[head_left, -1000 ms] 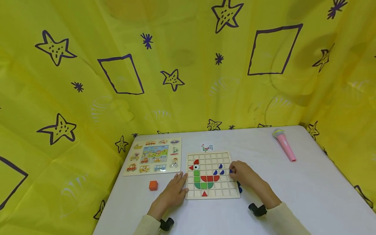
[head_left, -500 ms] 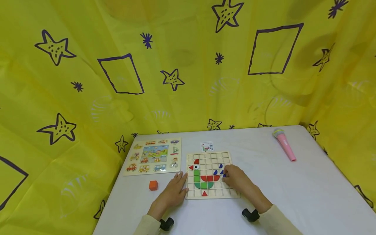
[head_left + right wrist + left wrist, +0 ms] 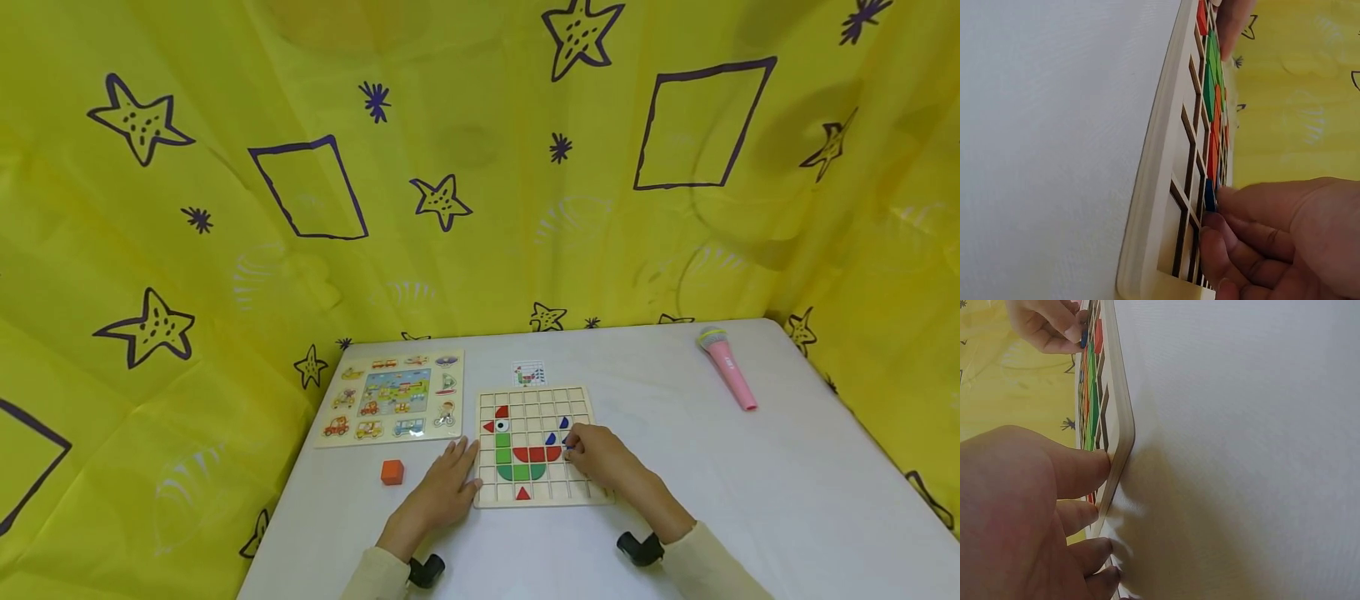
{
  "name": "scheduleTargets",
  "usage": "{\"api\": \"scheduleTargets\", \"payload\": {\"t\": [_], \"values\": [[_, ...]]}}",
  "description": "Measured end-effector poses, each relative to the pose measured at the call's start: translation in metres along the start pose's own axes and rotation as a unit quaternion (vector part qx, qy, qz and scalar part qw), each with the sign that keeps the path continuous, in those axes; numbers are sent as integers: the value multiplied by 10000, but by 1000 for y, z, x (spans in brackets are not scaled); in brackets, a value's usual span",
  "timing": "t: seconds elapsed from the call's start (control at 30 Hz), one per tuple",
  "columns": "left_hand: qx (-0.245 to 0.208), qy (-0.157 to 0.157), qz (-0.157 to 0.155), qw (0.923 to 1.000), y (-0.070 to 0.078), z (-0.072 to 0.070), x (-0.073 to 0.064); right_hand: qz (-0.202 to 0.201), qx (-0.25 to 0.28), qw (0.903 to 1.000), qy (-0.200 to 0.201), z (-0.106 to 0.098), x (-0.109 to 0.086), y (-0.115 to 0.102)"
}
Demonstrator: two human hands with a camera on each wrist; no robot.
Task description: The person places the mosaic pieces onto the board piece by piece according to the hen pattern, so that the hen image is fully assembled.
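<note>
A wooden grid board [image 3: 555, 493] lies on the white table, with red, green and blue pieces set in a bird-like pattern. My left hand [image 3: 444, 485] rests on its left edge with fingers extended; thumb [image 3: 1088, 472] and fingertips touch the rim in the left wrist view. Over the board's right part, my right hand [image 3: 600, 457] pinches a small blue piece [image 3: 1210, 195] between thumb and fingers, low at a cell right of the red row [image 3: 536, 454]. Two blue pieces, one a blue quarter-round [image 3: 564, 422], sit just above. The fingers partly hide the held piece.
Behind the board lies a small pattern card [image 3: 528, 374]. A vehicle picture puzzle [image 3: 321, 440] is at the back left, an orange cube [image 3: 392, 472] in front of it. At the back right lies a pink toy microphone [image 3: 729, 371]. A yellow curtain [image 3: 480, 275] closes off the back.
My right hand has moved left from the board's right edge onto the grid, carrying the blue piece, then lowered it slightly left. My left hand has stayed on the board's edge.
</note>
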State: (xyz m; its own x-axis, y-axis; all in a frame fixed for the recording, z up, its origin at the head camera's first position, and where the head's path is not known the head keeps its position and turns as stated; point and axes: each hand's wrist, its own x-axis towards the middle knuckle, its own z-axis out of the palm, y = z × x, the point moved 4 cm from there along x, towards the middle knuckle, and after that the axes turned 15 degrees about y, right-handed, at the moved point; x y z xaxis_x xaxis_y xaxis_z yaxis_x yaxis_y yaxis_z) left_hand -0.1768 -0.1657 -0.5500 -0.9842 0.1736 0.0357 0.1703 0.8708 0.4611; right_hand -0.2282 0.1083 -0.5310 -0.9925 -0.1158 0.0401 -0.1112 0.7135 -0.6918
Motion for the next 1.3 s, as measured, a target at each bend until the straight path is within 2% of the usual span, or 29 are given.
{"api": "scheduleTargets", "payload": {"t": [0.33,0.7,0.83,1.1,1.2,1.3], "values": [[37,11,27,10000,-2,2,1,-23,2,9998,173,1,0,2],[15,4,13,10000,-1,0,1,-72,124,9998,125,-1,2,5],[3,11,19,10000,-1,1,2,-45,102,9997,211,-13,8,12],[50,-23,17,10000,0,1,2,211,-171,9986,446,-55,22,30],[51,-21,26,10000,0,1,2,252,-267,9983,446,-62,24,38],[58,14,92,9999,0,0,2,283,-250,9988,312,-60,25,45]]}}
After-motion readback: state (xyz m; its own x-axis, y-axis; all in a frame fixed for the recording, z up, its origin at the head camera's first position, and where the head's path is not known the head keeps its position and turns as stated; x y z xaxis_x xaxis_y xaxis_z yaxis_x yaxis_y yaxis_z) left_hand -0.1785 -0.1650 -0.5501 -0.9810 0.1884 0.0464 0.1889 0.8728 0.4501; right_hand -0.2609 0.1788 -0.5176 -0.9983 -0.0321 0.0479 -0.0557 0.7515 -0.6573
